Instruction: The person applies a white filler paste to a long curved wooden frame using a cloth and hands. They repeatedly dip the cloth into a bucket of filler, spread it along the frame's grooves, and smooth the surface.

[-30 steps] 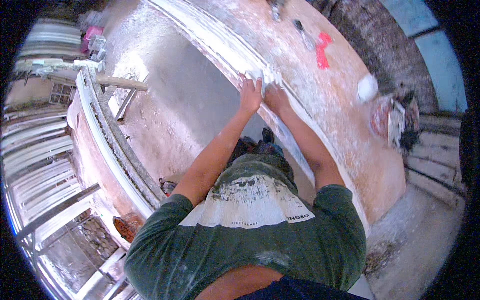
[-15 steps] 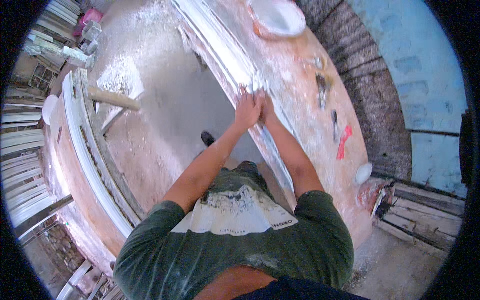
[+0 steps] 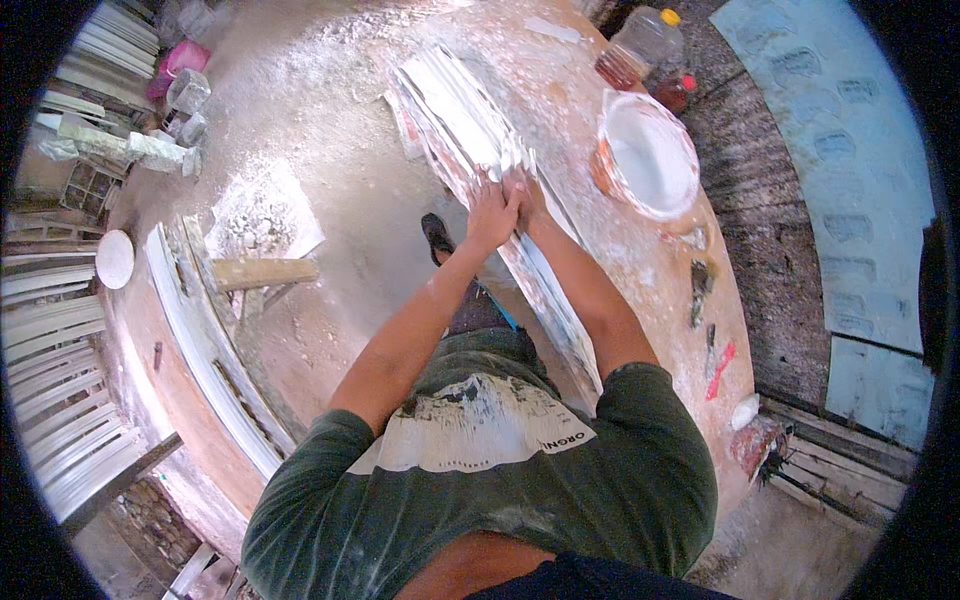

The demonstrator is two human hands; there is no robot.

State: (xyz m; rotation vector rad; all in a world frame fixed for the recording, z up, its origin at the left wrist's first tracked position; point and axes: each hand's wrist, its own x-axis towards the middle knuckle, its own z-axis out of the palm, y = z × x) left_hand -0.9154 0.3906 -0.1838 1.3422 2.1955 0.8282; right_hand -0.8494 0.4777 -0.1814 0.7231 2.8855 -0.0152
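A long strip of wet white plaster moulding runs along the near edge of the workbench. Both my hands are together over it, side by side with thumbs close. The fingers of my left hand curl down into the plaster at the strip's edge. Against it, my right hand bends its fingers the same way. White plaster coats the fingertips, and whatever they grip is hidden beneath them. Behind my hands, a narrower streaked length of the strip continues back toward my body.
On the bench's right stand a plaster-smeared bucket and a bottle with a yellow cap. Small tools and a red strip lie nearer. Leftward, another bench carries a long white moulding; a wooden beam juts from it.
I have moved forward along the bench, both hands travelling together over the strip. Its far end and the bottles have come into view, and the bucket now sits closer.
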